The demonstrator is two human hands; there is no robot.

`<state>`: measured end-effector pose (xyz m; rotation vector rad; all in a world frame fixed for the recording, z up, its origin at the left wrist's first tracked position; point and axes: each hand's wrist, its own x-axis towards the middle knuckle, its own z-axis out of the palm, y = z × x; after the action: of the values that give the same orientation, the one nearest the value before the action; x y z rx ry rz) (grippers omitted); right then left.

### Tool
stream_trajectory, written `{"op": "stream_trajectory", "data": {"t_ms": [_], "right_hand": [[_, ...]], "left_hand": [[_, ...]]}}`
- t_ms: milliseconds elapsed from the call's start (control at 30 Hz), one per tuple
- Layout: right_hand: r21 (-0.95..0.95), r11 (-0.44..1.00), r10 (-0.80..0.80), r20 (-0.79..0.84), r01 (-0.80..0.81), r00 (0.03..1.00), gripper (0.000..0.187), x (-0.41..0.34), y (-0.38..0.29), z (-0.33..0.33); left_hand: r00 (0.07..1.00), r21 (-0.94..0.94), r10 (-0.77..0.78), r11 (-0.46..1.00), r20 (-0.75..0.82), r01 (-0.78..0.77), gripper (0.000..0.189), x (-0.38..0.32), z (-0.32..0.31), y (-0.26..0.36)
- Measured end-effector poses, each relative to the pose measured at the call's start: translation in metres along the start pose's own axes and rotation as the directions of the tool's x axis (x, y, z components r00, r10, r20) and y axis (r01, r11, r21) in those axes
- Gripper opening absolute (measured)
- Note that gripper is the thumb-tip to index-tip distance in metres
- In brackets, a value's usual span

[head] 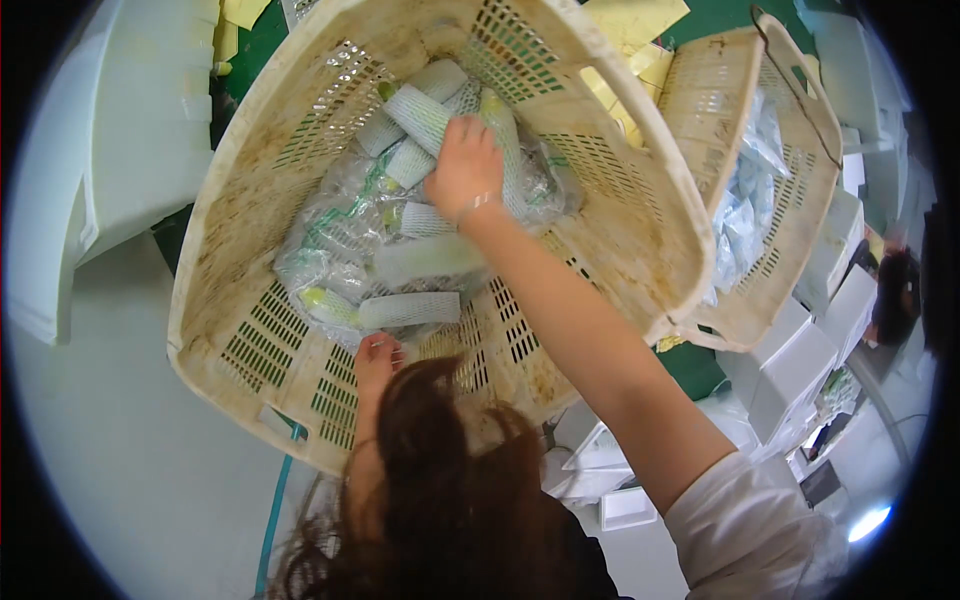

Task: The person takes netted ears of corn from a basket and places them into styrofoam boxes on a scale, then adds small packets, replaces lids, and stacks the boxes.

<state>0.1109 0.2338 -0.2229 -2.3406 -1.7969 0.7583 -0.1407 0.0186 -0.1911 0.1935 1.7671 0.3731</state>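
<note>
Inside a large, stained cream plastic basket (217,202) lies a clear plastic bag (341,225) with green markings. Several pieces of pale green produce in white foam net sleeves rest on and in it. My right hand (469,165) reaches deep into the basket, its fingers curled over the end of one foam-sleeved piece (420,116). Another sleeved piece (411,163) lies just below it. At the basket's near side, my left hand (377,356) has bent fingers beside the bag's edge, below a sleeved piece (409,309); hair partly hides that arm, and its grip is unclear.
A second cream basket (709,112) with a wire handle stands at the right, holding bluish plastic packets (746,214). White foam boxes (780,367) are stacked beyond it. Large white foam pieces (150,112) stand at the left. Yellow paper sheets (630,22) lie behind the baskets.
</note>
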Motion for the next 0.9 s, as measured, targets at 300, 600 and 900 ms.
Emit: {"op": "stream_trajectory", "data": {"t_ms": [300, 600, 900], "right_hand": [[-0.021, 0.847, -0.46, 0.473, 0.531, 0.752, 0.061, -0.025, 0.042, 0.042], [-0.356, 0.557, -0.778, 0.093, 0.75, 0.622, 0.029, 0.087, 0.048, 0.086], [0.188, 0.682, -0.692, 0.481, 0.707, 0.539, 0.056, 0.01, 0.009, 0.017]], "left_hand": [[0.922, 0.001, 0.361, 0.931, -0.139, -0.364, 0.024, 0.03, 0.031, 0.041], [0.909, 0.374, 0.36, 0.888, -0.209, -0.266, 0.025, 0.027, 0.038, -0.005], [0.774, 0.496, 0.608, 0.734, -0.176, -0.464, 0.024, 0.041, 0.03, 0.072]]}}
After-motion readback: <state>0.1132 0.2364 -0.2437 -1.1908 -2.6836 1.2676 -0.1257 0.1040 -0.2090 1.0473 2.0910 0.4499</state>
